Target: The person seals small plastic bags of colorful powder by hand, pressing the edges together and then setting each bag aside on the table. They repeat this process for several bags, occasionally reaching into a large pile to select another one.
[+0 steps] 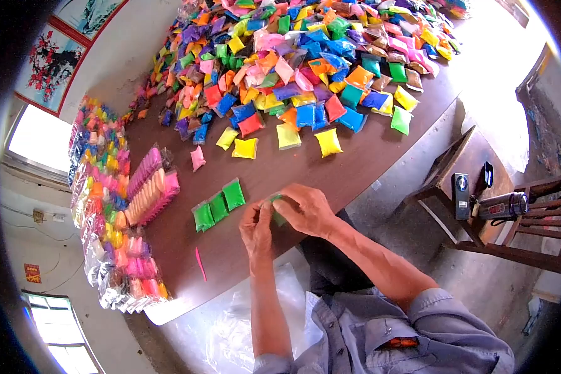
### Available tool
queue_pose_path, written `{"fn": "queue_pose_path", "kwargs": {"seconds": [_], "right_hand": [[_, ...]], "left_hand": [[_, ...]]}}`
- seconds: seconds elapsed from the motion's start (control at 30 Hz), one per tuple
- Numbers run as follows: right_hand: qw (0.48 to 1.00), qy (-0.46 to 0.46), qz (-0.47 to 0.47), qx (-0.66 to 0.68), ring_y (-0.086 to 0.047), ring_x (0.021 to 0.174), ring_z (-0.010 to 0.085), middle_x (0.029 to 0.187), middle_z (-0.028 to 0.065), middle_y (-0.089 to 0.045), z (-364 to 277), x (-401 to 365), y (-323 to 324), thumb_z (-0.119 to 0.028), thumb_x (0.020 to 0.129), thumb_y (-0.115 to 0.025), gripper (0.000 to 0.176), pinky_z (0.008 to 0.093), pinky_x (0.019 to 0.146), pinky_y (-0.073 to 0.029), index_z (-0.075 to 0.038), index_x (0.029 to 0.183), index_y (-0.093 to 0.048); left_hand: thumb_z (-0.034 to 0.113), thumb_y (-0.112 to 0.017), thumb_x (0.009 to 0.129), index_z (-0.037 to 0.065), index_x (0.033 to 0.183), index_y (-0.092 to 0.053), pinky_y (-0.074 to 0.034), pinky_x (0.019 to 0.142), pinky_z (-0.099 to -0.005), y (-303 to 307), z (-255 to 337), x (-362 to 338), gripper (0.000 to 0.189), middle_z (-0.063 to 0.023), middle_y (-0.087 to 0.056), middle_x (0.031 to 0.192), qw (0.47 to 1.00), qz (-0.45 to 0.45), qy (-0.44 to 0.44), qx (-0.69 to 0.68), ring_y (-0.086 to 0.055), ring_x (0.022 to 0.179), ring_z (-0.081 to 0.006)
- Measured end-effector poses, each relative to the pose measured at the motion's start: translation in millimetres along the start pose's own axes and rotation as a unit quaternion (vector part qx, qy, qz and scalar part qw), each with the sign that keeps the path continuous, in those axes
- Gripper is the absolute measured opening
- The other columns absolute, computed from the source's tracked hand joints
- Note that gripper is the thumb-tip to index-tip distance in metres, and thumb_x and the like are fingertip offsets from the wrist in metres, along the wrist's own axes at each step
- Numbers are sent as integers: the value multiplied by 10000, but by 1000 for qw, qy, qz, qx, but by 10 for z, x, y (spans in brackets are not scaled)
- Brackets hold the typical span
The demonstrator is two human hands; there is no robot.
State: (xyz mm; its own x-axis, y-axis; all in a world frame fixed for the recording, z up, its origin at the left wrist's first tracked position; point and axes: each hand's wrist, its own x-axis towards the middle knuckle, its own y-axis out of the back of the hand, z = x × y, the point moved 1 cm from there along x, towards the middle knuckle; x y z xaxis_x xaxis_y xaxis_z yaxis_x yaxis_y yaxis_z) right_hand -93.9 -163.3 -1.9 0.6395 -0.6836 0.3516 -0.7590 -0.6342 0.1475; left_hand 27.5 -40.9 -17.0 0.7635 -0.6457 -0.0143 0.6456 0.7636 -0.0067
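Observation:
Near the table's front edge, my left hand [256, 225] and my right hand [305, 210] meet with fingers pinched on a small green packet [279, 219], mostly hidden behind the fingers. Just left of them lie three clear packets with green filling, side by side: one nearest the hands [233, 194], a middle one [218, 207] and an outer one [202, 216]. A thin pink stick [201, 263] rests on the brown table [174, 249], left of my left forearm.
A large heap of coloured packets [305, 81] covers the table's far side. Stacked pink and peach packets [149, 193] and bagged rows [106, 212] line the left end. At right, a wooden stool [445, 171] bears a flask [503, 206]. Clear plastic [230, 324] hangs below the table.

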Motion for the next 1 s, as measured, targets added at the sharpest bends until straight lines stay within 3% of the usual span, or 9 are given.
{"fn": "queue_pose_path", "kwargs": {"seconds": [0.27, 0.47, 0.53, 0.97, 1.0], "right_hand": [[1000, -17, 19, 3, -677, 827, 419, 889, 198, -673, 55, -12, -13, -203, 958, -676, 194, 449, 695, -531, -10, 971, -670], [999, -15, 20, 23, -685, 814, 416, 898, 205, -683, 27, -8, -18, -194, 957, -677, 198, 443, 680, -532, 2, 988, -671], [1000, -17, 14, 11, -685, 810, 418, 906, 208, -686, -25, -3, -2, -182, 956, -680, 187, 438, 670, -530, 3, 980, -670], [999, -27, 14, 16, -673, 797, 415, 876, 199, -669, 43, -4, 1, -196, 966, -672, 195, 451, 669, -520, -2, 984, -673], [1000, -7, 14, -3, -679, 758, 361, 881, 187, -681, 36, -3, 0, -177, 968, -675, 182, 413, 644, -523, 1, 1007, -685]], "left_hand": [[170, -717, 1011, 18, 1086, -751, -482, 783, -238, -113, 160, -90, 173, 23, -709, 961, 1000, -6, 9, -7, -594, 865, -64], [204, -669, 1042, 13, 1063, -723, -460, 761, -239, -24, 39, -74, 199, 26, -676, 939, 998, -2, 1, 67, -565, 839, -63], [183, -718, 1006, 21, 986, -730, -404, 669, -229, -18, 11, -50, 163, 61, -626, 833, 1000, 1, -11, 17, -511, 764, -34], [184, -718, 1011, 9, 1072, -741, -435, 717, -210, -123, 121, -97, 186, 53, -665, 922, 999, -11, -4, 31, -547, 821, -43], [175, -713, 1014, 10, 1060, -739, -430, 712, -210, -114, 96, -92, 173, 56, -659, 916, 1000, -8, -2, 13, -540, 816, -42]]}}
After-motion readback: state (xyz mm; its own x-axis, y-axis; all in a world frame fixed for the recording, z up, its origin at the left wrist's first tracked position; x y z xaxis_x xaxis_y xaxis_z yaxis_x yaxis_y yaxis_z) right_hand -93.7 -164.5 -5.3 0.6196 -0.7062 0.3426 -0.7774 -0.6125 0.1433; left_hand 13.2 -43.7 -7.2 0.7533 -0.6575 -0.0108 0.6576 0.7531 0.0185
